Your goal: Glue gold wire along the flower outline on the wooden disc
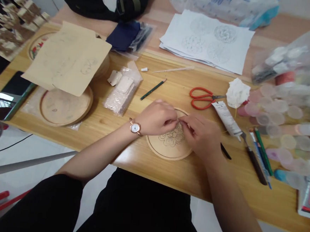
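Observation:
A round wooden plate (160, 150) with a flower drawn on it in dark lines lies near the table's front edge. Over its upper part, my left hand (158, 118) and my right hand (203, 135) meet with their fingertips pinched together. Whatever sits between the fingertips is too small to make out. A watch with a white dial is on my left wrist. Beside my right hand, a dark blade-like piece (225, 151) sticks out, partly hidden. Orange-handled scissors (204, 98) and a white tube (227, 117) lie beyond that hand. Farther up lies a green pencil (153, 89).
At right stand many small paint pots (287, 141), brushes and a palette knife (255, 163). Printed flower sheets (208, 42) lie at the back. To the left are a brown paper sheet (68, 58), a wooden round tray (65, 106) and a phone (10, 93).

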Action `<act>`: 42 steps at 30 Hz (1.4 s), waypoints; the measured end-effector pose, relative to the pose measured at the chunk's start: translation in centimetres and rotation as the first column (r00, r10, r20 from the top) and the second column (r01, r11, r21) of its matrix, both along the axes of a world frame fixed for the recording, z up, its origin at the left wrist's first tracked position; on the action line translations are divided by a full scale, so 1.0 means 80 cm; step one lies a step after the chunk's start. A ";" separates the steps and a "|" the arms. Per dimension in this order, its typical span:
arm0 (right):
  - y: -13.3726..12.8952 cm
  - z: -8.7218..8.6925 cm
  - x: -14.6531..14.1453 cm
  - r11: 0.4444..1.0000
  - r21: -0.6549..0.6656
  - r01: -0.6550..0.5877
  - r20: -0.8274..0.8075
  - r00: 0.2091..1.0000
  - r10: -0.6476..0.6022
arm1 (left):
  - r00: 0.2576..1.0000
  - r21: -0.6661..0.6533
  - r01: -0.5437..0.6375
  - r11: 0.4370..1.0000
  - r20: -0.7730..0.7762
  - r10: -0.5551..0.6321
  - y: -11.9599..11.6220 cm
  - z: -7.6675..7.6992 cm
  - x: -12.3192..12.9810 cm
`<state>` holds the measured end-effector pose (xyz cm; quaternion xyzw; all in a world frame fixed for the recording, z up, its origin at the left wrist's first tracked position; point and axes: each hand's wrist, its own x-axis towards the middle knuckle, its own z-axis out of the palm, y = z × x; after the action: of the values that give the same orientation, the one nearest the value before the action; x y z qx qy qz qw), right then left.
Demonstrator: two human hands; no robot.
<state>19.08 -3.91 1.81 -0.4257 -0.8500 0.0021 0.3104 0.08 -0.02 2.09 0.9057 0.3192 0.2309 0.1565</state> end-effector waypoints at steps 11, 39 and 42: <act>0.004 0.017 0.015 0.981 -0.196 -0.004 -0.022 1.000 -0.001 | 0.997 -0.056 -0.057 0.997 0.058 0.060 0.007 0.010 -0.008; 0.009 -0.016 0.013 0.988 -0.153 -0.017 0.125 0.991 0.037 | 0.978 0.336 0.202 0.920 -0.114 -0.173 -0.016 -0.015 -0.050; 0.009 -0.016 0.014 0.986 -0.164 -0.016 0.128 0.991 0.037 | 0.977 0.307 0.199 0.931 -0.130 -0.166 -0.015 -0.015 -0.050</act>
<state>20.17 -3.22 0.55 -0.4375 -0.8710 0.0477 0.2185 -3.93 -1.24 0.90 0.9554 0.1995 0.2172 0.0125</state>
